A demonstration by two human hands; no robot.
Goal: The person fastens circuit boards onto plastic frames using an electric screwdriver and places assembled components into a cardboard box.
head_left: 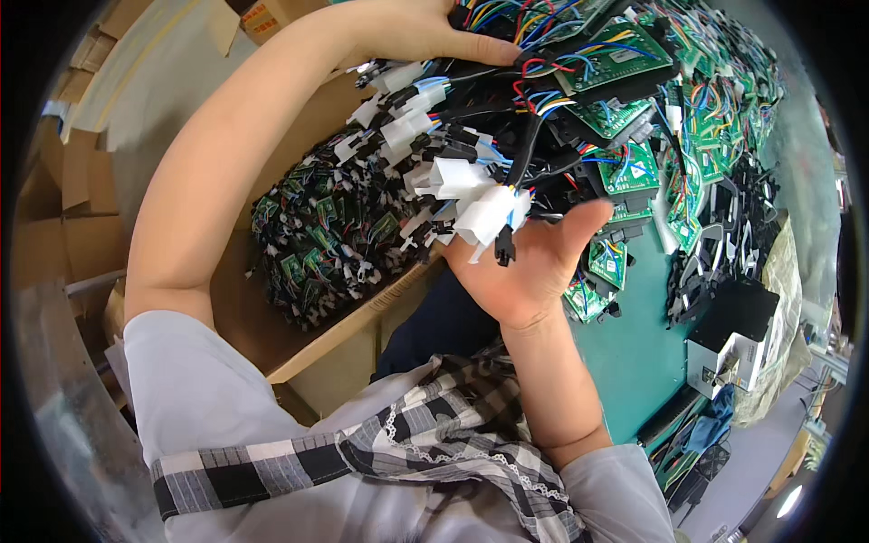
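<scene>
A thick bundle of wired circuit boards is between my hands, with black cables and white plug connectors hanging toward me. My left hand reaches round its far left side, thumb pressed over the cables and most fingers hidden. From the near side my right hand cups the bundle, palm up and thumb spread; the connectors cover its fingers. Below the bundle on the left, a cardboard box holds a heap of similar green boards and black cables.
On the right, a green tabletop carries more wired boards and a pile of black plastic parts. A small black-and-white box stands nearer, beside crumpled plastic sheeting. Cardboard cartons are stacked at the far left.
</scene>
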